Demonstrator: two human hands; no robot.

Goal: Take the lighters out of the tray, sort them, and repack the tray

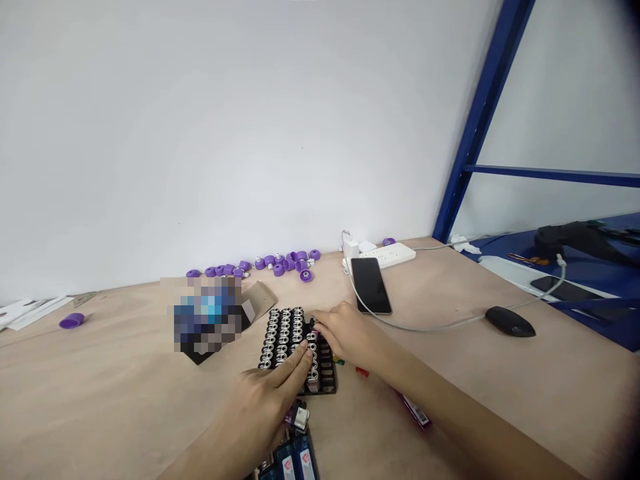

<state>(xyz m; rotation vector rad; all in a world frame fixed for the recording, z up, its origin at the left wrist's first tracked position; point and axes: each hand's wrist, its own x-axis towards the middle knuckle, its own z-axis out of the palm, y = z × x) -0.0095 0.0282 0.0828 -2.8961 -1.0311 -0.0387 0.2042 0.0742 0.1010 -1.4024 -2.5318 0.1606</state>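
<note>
Rows of metal-topped lighters (pixel 284 339) stand upright in a black slotted tray (pixel 327 389) in front of me. My left hand (pixel 270 393) has its first two fingers stretched out, their tips resting on the right-hand row of lighters. At the far end of that row, my right hand (pixel 345 330) is closed in a pinch on a lighter with a dark top (pixel 314 323), mostly hidden by the fingers. Under my left hand, a purple lighter (pixel 300 417) lies near several blue lighters (pixel 297 460) with white labels.
Purple caps (pixel 279 270) lie scattered along the wall. A pixelated box (pixel 207 320) is left of the tray. On the right are a phone (pixel 370 285), a power strip (pixel 395 255), a white cable (pixel 430 330) and a black mouse (pixel 510 322). A purple lighter (pixel 416 412) lies under my right forearm.
</note>
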